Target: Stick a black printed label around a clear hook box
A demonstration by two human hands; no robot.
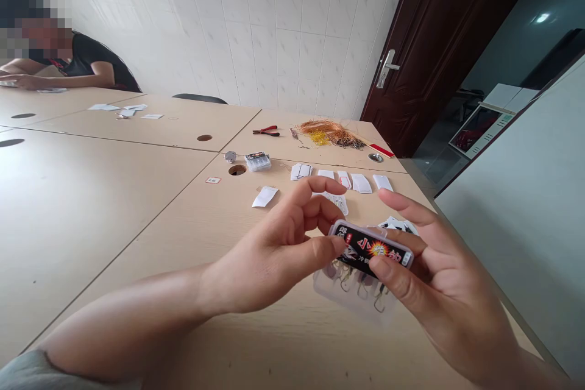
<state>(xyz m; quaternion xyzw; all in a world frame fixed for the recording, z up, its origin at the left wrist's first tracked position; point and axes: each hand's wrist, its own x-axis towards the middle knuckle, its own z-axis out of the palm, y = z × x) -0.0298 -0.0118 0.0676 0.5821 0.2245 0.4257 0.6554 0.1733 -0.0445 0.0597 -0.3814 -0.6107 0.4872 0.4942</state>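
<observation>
Between both hands, above the table, is a small clear plastic fishing hook box with a black label along its upper part. Several hooks show through the clear lower part. My left hand pinches the box's left end, thumb on the label and fingers behind. At the right end, my right hand grips it with the thumb pressed on the label and the other fingers behind, the index finger raised off it. Just beyond the hands lies a clear bag of small pieces, partly covered by my left fingers.
Farther off are another hook box, red-handled pliers, a heap of orange and yellow strands, white card stacks and a folded white paper. A cable hole opens the tabletop. A person sits far left.
</observation>
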